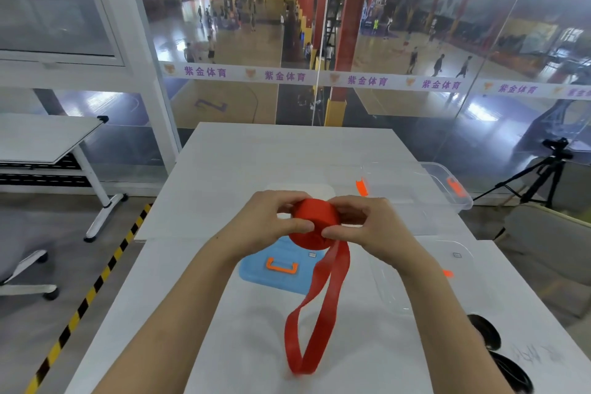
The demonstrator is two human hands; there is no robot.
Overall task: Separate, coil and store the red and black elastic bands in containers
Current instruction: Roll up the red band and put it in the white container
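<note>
Both hands, left hand [275, 221] and right hand [361, 224], grip a coiled red elastic band [315, 222] above a white table [256, 153]. A clear plastic container with orange latches [415, 189] sits behind, apparently empty. A blue lid with an orange handle [278, 265] lies below.

A glass wall [399, 41] overlooks a sports hall with a glossy wooden floor [230, 41] and red columns [351, 9]. Left stands a white folding table [41, 137] beside a yellow-black floor stripe [96, 281]; right, a tripod [543, 176] stands on the floor.

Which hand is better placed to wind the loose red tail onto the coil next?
Right, probably. The loose tail leaves the red coil under the right hand, whose fingertips pinch it there. The left hand grips the coil's far side, steadying it.
</note>
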